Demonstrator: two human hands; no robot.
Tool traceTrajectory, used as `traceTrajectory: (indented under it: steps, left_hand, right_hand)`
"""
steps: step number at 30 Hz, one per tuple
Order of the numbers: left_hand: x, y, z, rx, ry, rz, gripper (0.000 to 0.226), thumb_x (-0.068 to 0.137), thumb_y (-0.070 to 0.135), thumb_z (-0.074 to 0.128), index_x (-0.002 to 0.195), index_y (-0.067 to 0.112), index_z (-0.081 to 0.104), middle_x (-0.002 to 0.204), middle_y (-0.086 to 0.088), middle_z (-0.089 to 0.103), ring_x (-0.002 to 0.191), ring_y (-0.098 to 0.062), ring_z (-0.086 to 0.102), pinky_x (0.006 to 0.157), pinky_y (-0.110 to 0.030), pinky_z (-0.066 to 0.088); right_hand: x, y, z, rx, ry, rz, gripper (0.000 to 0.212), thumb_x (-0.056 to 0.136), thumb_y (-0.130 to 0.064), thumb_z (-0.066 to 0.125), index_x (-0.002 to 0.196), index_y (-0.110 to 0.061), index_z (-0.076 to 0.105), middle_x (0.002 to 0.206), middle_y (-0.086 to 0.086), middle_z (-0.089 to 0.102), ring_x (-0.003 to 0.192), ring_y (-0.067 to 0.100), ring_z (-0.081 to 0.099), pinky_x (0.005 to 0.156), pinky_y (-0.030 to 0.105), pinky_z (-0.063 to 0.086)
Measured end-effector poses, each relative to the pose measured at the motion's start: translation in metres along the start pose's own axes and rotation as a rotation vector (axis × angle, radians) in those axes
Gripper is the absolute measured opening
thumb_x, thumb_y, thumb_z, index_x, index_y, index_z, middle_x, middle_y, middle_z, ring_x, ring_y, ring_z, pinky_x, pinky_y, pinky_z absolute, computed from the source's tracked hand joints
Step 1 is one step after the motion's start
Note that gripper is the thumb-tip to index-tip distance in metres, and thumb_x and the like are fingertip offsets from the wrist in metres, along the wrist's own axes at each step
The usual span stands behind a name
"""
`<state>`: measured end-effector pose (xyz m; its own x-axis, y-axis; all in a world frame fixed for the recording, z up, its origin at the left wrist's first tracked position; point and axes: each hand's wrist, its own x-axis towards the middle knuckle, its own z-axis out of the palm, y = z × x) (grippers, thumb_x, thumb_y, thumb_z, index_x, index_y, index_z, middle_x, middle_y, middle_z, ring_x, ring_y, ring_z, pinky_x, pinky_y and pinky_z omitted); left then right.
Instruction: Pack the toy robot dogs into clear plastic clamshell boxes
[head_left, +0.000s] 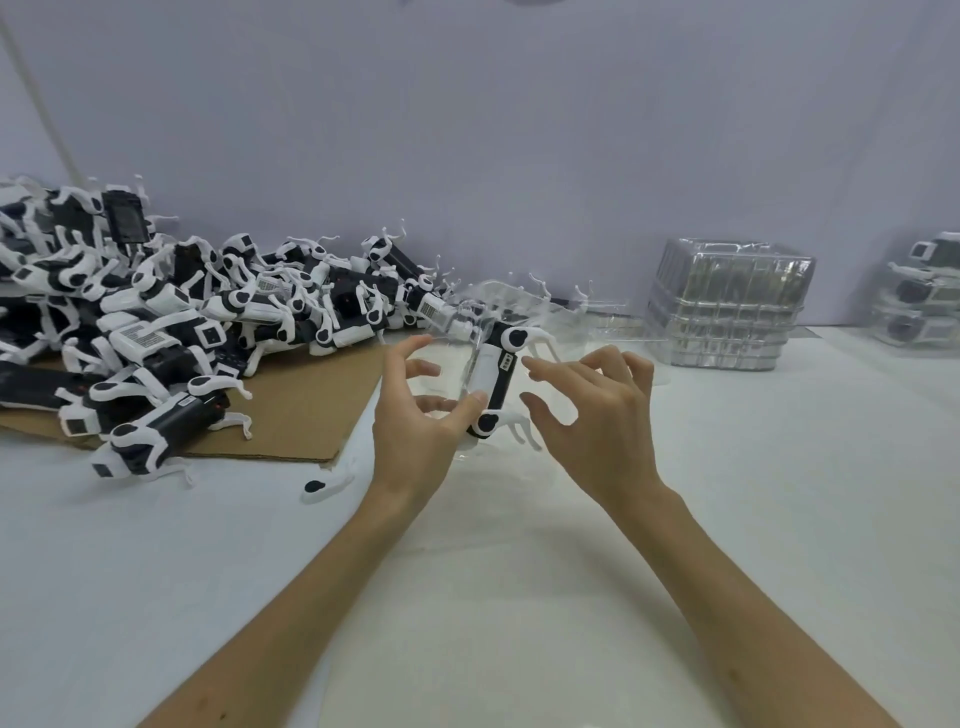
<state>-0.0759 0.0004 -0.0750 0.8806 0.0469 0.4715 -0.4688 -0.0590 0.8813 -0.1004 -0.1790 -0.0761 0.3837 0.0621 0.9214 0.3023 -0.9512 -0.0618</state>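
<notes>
A black-and-white toy robot dog (493, 382) lies on its side inside an open clear clamshell box (485, 306) at the table's centre, its white legs pointing right. My left hand (421, 415) holds the box's left side, thumb pressed against the dog's white body and fingers curled round the clear plastic. My right hand (597, 410) hovers just right of the dog with fingers spread and loosely bent, holding nothing. A big heap of toy robot dogs (171, 312) fills the left side.
The heap rests on a brown cardboard sheet (311, 410). A loose white leg piece (324, 486) lies on the white table near it. A stack of empty clamshell boxes (727, 306) stands at the back right, and packed boxes (922, 296) sit at the far right edge.
</notes>
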Motion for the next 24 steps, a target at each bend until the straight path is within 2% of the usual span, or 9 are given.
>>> traceTrajectory:
  steps: [4,7,9,11,12,14,17,24]
  left_hand:
    - [-0.001,0.0,0.0,-0.004,0.059,0.003,0.066,0.07,0.035,0.076,0.128,0.037,0.046,0.112,0.008,0.056,0.071,-0.005,0.064,0.066,-0.019,0.05]
    - [-0.003,0.0,0.0,0.015,0.067,0.054,0.064,0.072,0.034,0.076,0.129,0.039,0.046,0.112,0.009,0.055,0.078,-0.007,0.067,0.063,-0.021,0.053]
    - [-0.005,0.0,0.002,0.023,0.045,0.085,0.064,0.073,0.03,0.077,0.127,0.043,0.046,0.112,0.009,0.053,0.083,-0.013,0.067,0.058,-0.03,0.058]
    - [-0.008,0.002,0.005,0.049,0.02,0.126,0.065,0.074,0.028,0.079,0.129,0.045,0.046,0.112,0.011,0.052,0.086,-0.017,0.066,0.06,-0.042,0.061]
    - [-0.009,0.003,0.007,0.063,0.014,0.153,0.067,0.075,0.028,0.079,0.13,0.043,0.046,0.112,0.013,0.052,0.086,-0.017,0.066,0.062,-0.043,0.061]
    - [-0.011,0.003,0.009,0.094,0.007,0.211,0.068,0.075,0.029,0.08,0.133,0.04,0.046,0.112,0.017,0.051,0.086,-0.016,0.066,0.066,-0.036,0.061]
    - [-0.013,0.002,0.009,0.131,-0.005,0.263,0.069,0.075,0.032,0.079,0.134,0.039,0.045,0.113,0.02,0.05,0.087,-0.015,0.066,0.066,-0.025,0.057]
    - [-0.015,0.001,0.011,0.187,0.023,0.28,0.069,0.075,0.034,0.078,0.134,0.044,0.042,0.117,0.021,0.048,0.093,-0.016,0.064,0.066,-0.029,0.057]
  right_hand:
    - [-0.001,-0.002,0.0,-0.033,-0.105,0.052,0.043,0.072,-0.031,0.088,0.112,-0.021,0.076,0.102,-0.009,0.077,0.087,0.023,0.059,0.093,0.042,0.03]
    - [-0.001,-0.002,-0.001,-0.063,-0.142,0.037,0.05,0.07,-0.033,0.09,0.116,-0.02,0.075,0.106,-0.008,0.077,0.083,0.024,0.057,0.093,0.041,0.029]
    - [-0.001,-0.002,-0.001,-0.091,-0.163,0.018,0.054,0.07,-0.036,0.09,0.119,-0.018,0.074,0.106,-0.01,0.076,0.08,0.022,0.054,0.092,0.039,0.029]
    - [-0.001,0.0,-0.001,-0.136,-0.175,0.018,0.057,0.071,-0.042,0.089,0.12,-0.018,0.073,0.106,-0.011,0.076,0.078,0.021,0.052,0.09,0.039,0.031]
    - [-0.002,0.001,-0.001,-0.161,-0.178,0.026,0.057,0.071,-0.044,0.089,0.119,-0.018,0.073,0.107,-0.01,0.076,0.078,0.022,0.052,0.09,0.04,0.034]
    - [-0.003,0.002,0.0,-0.201,-0.18,0.05,0.057,0.07,-0.047,0.089,0.117,-0.017,0.074,0.107,-0.007,0.077,0.078,0.023,0.053,0.088,0.043,0.039]
    - [-0.005,0.001,0.001,-0.211,-0.169,0.063,0.05,0.07,-0.046,0.089,0.109,-0.017,0.076,0.101,-0.006,0.078,0.077,0.025,0.055,0.089,0.042,0.036]
    - [-0.006,0.007,0.002,-0.143,-0.117,0.02,0.034,0.07,-0.032,0.091,0.098,-0.018,0.078,0.098,-0.007,0.078,0.074,0.025,0.053,0.088,0.041,0.033]
